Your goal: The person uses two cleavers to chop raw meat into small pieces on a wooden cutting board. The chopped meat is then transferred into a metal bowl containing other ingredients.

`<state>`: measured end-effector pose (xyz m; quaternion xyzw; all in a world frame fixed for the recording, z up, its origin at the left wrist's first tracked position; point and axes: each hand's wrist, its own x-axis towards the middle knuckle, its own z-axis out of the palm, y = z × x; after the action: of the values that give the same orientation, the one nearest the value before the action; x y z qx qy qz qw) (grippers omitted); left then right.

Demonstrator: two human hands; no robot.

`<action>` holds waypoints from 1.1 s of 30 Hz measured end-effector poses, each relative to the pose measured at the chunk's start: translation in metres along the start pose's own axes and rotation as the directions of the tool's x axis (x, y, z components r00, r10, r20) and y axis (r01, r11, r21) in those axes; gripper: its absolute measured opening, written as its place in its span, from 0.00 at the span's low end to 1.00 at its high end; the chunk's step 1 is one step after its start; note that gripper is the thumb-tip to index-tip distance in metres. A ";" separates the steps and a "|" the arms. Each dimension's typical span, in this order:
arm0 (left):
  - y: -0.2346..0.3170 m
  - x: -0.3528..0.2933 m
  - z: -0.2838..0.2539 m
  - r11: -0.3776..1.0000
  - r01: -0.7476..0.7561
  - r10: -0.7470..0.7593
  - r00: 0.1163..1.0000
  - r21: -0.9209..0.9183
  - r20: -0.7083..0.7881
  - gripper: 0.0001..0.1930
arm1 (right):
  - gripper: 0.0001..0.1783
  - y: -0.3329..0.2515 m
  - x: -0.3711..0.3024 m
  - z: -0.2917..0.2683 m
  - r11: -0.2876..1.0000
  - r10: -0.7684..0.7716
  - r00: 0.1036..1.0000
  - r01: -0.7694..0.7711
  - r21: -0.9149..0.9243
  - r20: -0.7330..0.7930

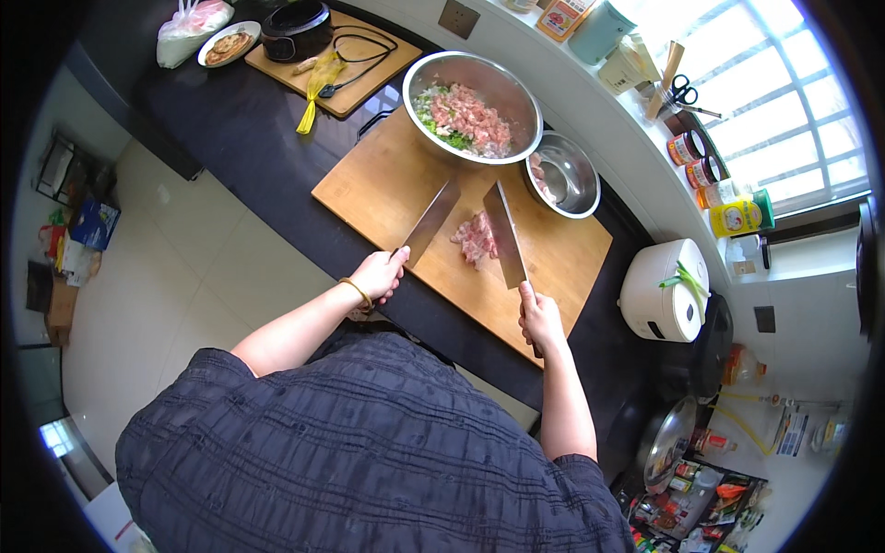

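Note:
Each of my hands grips a cleaver by its handle. My left hand (379, 276) is closed around one cleaver (433, 221), whose blade reaches over the wooden cutting board (369, 189) left of the meat. In my right hand (540, 319) is the other cleaver (505, 238), its blade at the right edge of a small heap of chopped pink meat (474, 240). A large steel bowl (516, 83) at the board's far side holds minced meat (470, 115) and chopped greens (449, 135). Beside it, a smaller steel bowl (573, 184) has some pale meat pieces inside.
A white rice cooker (656, 286) with green onion (687, 281) on its lid stands right of the board. Far left are another board (387, 69) with a black appliance (295, 32) and a plate of flatbreads (229, 46). Jars (686, 147) line the windowsill.

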<state>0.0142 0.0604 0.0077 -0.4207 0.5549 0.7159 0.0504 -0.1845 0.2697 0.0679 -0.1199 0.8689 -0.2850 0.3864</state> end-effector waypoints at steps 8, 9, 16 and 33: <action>-0.005 -0.005 0.004 1.000 0.001 -0.002 1.000 -0.019 -0.030 0.24 | 0.29 0.009 0.004 0.000 0.988 -0.121 0.991 0.115 -0.104 -0.056; -0.004 -0.004 0.003 1.000 0.004 -0.004 1.000 -0.022 -0.026 0.24 | 0.29 0.018 0.007 0.004 0.968 -0.234 0.966 0.221 -0.115 -0.112; -0.002 -0.006 0.001 1.000 -0.017 0.016 0.999 -0.018 -0.045 0.24 | 0.29 0.008 0.009 -0.005 0.966 -0.166 0.986 0.157 -0.204 -0.026; -0.004 -0.010 -0.003 1.000 -0.015 0.014 0.998 -0.022 -0.061 0.24 | 0.29 0.006 -0.007 0.006 0.987 -0.115 0.993 0.114 -0.117 -0.001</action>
<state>0.0245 0.0635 0.0111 -0.4388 0.5513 0.7092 0.0237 -0.1749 0.2751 0.0655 -0.1909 0.8774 -0.2559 0.3582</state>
